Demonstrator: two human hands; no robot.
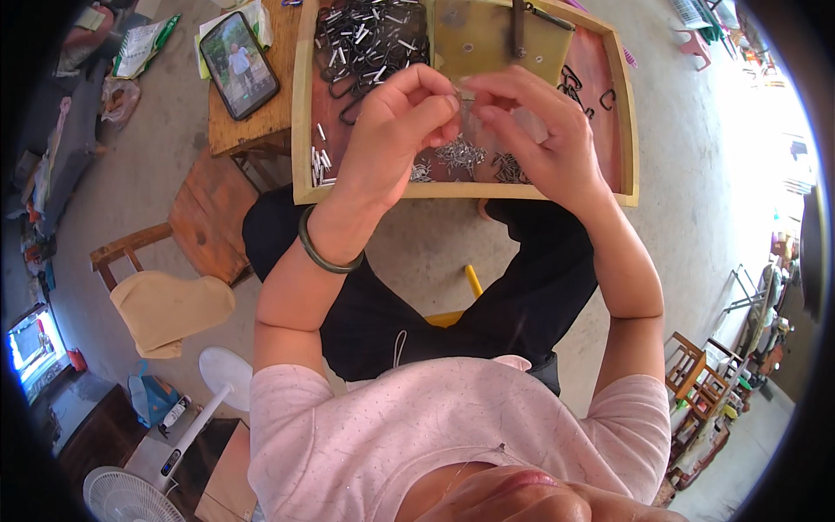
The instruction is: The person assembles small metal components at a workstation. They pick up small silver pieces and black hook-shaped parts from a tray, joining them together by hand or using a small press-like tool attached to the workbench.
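small silver metal pieces (461,155) (loose, jumbled) lie in low heaps in the wooden-rimmed tray (470,190).

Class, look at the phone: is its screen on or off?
On: the phone's screen is lit up in colour, not black.

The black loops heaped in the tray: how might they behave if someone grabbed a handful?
The black loops are probably bendy, since they curve in all directions. They may snag on one another, as they overlap in a jumbled heap. Each is likely light, being so thin.
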